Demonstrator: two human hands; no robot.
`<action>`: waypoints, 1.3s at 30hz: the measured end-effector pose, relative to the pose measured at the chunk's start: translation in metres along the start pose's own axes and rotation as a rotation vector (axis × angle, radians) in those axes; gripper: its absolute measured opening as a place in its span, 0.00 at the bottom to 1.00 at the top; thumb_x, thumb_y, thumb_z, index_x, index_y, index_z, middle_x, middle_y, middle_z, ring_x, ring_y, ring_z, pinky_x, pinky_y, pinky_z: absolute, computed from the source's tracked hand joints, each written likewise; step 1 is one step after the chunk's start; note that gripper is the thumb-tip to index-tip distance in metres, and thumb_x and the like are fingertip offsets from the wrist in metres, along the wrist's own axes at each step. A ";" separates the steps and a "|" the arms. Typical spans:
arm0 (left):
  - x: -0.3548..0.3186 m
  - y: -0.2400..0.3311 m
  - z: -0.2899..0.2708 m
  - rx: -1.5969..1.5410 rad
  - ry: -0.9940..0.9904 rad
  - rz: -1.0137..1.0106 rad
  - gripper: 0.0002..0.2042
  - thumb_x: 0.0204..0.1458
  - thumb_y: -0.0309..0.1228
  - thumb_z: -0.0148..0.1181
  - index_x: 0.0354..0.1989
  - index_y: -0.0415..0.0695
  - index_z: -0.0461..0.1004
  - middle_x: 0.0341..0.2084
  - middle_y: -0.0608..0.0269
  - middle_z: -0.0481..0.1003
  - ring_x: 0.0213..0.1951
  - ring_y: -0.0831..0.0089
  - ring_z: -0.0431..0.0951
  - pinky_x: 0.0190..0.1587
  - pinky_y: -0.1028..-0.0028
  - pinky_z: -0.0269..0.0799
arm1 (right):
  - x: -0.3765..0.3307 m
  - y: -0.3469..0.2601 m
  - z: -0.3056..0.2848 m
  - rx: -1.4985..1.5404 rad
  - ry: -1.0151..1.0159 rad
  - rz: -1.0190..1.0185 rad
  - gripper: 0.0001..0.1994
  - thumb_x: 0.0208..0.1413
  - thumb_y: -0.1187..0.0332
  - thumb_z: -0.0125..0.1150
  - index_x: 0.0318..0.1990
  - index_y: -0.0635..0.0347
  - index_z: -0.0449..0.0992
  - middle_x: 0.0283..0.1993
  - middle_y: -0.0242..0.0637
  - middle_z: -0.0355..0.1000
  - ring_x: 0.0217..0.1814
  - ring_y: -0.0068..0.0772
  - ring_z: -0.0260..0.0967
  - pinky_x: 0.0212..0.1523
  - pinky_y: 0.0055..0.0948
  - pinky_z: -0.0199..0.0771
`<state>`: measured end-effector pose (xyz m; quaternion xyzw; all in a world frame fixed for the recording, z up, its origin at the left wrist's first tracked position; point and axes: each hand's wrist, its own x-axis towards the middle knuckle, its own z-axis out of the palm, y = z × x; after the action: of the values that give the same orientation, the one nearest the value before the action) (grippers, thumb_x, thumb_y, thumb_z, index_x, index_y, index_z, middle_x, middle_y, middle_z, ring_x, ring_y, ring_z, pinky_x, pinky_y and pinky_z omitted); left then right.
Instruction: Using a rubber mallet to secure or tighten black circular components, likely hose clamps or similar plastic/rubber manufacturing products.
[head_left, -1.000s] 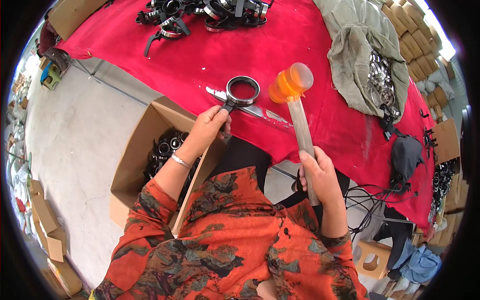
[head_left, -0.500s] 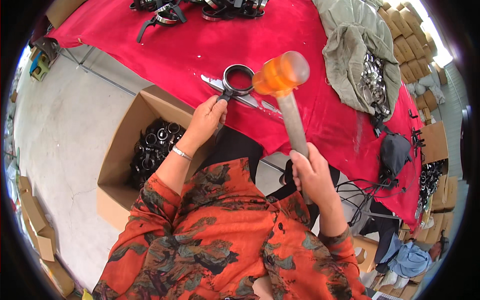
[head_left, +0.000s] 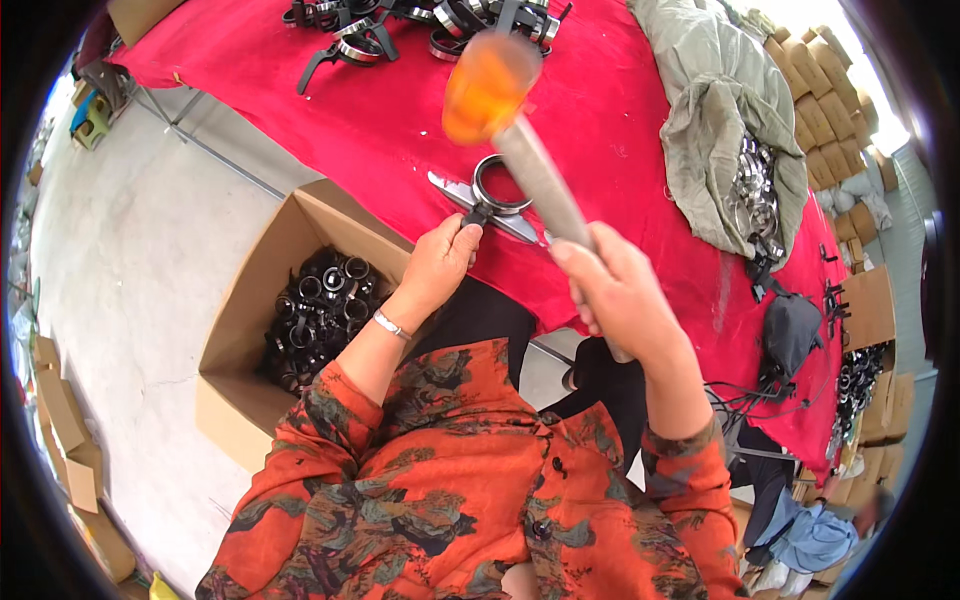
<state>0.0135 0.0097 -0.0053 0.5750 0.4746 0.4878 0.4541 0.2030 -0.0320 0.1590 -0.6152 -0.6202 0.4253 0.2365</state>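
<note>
Seen from above at a red-covered desk (head_left: 620, 110): right hand (head_left: 622, 298) w/ grip clamped round grey handle of a mallet (head_left: 520, 130), orange head raised high and blurred, well above the work. Left hand (head_left: 438, 268) at desk's near edge, fingertips (head_left: 470, 232) pinched together on the short black tab of a black ring clamp (head_left: 500, 185), ring lying flat on the cloth. Under and beside the ring, a flat metal plate (head_left: 478, 200), pointed ends out to either side. Thin bracelet (head_left: 390, 324) on left wrist; both arms in orange patterned sleeves (head_left: 440, 470).

Below desk edge on person's left, open cardboard box (head_left: 255, 300) on pale floor (head_left: 130, 260), partly filled w/ a heap of black ring parts (head_left: 315, 310). At desk's far side, another pile of black clamps and straps (head_left: 420, 20). To the right on the cloth, rumpled grey-green sack (head_left: 720, 120), mouth open, shiny metal rings (head_left: 755, 195) spilling out. Farther right near the desk corner, a dark pouch (head_left: 790, 335) w/ cables trailing off the edge. Stacked flat cartons (head_left: 820, 120) beyond desk at upper right, more cardboard boxes (head_left: 870, 310) along right rim; blue cloth (head_left: 810, 540) on floor at lower right. Folded cardboard (head_left: 60, 420) along left rim
</note>
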 end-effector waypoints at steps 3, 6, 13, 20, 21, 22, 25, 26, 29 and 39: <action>-0.004 0.002 -0.001 -0.014 0.017 0.016 0.18 0.61 0.42 0.49 0.27 0.39 0.66 0.17 0.62 0.68 0.22 0.72 0.70 0.27 0.70 0.66 | -0.013 -0.030 -0.009 0.130 0.125 -0.132 0.16 0.59 0.59 0.57 0.32 0.65 0.64 0.19 0.38 0.66 0.20 0.36 0.67 0.21 0.35 0.65; -0.003 0.006 0.001 0.000 0.007 0.018 0.16 0.61 0.41 0.49 0.28 0.39 0.66 0.17 0.61 0.69 0.22 0.71 0.71 0.27 0.70 0.66 | 0.004 0.008 0.000 -0.205 0.307 -0.248 0.17 0.60 0.58 0.55 0.34 0.65 0.63 0.22 0.49 0.69 0.24 0.55 0.70 0.24 0.41 0.68; -0.005 0.003 -0.002 0.024 -0.021 -0.014 0.16 0.60 0.41 0.49 0.28 0.39 0.66 0.18 0.58 0.69 0.23 0.67 0.72 0.28 0.68 0.67 | 0.011 -0.002 -0.029 -0.071 0.078 0.138 0.17 0.60 0.56 0.54 0.33 0.62 0.66 0.20 0.30 0.63 0.16 0.20 0.60 0.16 0.24 0.62; 0.000 0.012 -0.001 -0.012 -0.076 -0.035 0.17 0.60 0.42 0.50 0.29 0.39 0.66 0.19 0.62 0.70 0.24 0.73 0.72 0.28 0.70 0.67 | 0.002 0.045 -0.010 0.074 0.059 0.178 0.17 0.60 0.55 0.52 0.35 0.62 0.63 0.19 0.32 0.63 0.16 0.24 0.62 0.16 0.27 0.63; 0.000 0.014 -0.003 -0.016 -0.081 -0.081 0.17 0.60 0.42 0.50 0.29 0.39 0.66 0.19 0.63 0.70 0.24 0.74 0.72 0.28 0.71 0.67 | 0.004 0.043 -0.016 0.113 0.060 0.252 0.16 0.61 0.55 0.51 0.36 0.60 0.64 0.20 0.31 0.62 0.15 0.22 0.60 0.15 0.26 0.63; 0.001 0.015 -0.004 -0.012 -0.087 -0.078 0.17 0.60 0.42 0.50 0.29 0.39 0.66 0.19 0.63 0.70 0.24 0.74 0.72 0.28 0.71 0.67 | 0.005 0.041 -0.025 0.153 0.061 0.327 0.15 0.61 0.55 0.50 0.36 0.58 0.64 0.20 0.29 0.61 0.15 0.21 0.58 0.14 0.24 0.62; -0.005 0.018 -0.005 0.005 -0.072 -0.115 0.17 0.61 0.43 0.49 0.30 0.39 0.67 0.19 0.64 0.69 0.24 0.75 0.72 0.29 0.73 0.67 | -0.006 0.032 -0.040 0.247 0.045 0.261 0.16 0.61 0.52 0.50 0.36 0.57 0.66 0.21 0.28 0.61 0.14 0.19 0.58 0.14 0.20 0.60; -0.007 0.014 -0.005 0.007 -0.066 -0.127 0.17 0.61 0.43 0.49 0.30 0.39 0.67 0.19 0.64 0.69 0.24 0.75 0.72 0.29 0.73 0.67 | -0.015 0.028 -0.041 0.282 0.065 0.188 0.16 0.61 0.53 0.50 0.36 0.57 0.66 0.21 0.28 0.61 0.14 0.18 0.58 0.13 0.20 0.60; -0.005 0.010 -0.001 0.004 -0.036 0.007 0.16 0.63 0.42 0.45 0.29 0.44 0.67 0.19 0.70 0.69 0.18 0.84 0.65 0.20 0.81 0.60 | -0.027 0.034 -0.026 0.305 0.123 0.108 0.15 0.61 0.54 0.50 0.36 0.57 0.65 0.20 0.28 0.61 0.15 0.19 0.58 0.14 0.21 0.61; -0.007 0.014 0.001 -0.015 -0.021 -0.040 0.16 0.64 0.43 0.44 0.30 0.45 0.67 0.20 0.70 0.68 0.19 0.84 0.65 0.20 0.83 0.61 | -0.052 0.055 -0.023 0.447 0.135 0.033 0.18 0.62 0.52 0.48 0.43 0.60 0.64 0.20 0.30 0.62 0.13 0.20 0.59 0.12 0.20 0.59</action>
<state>0.0156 0.0009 0.0074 0.5670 0.4775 0.4763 0.4729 0.2594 -0.0836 0.1380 -0.5845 -0.4833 0.5138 0.4009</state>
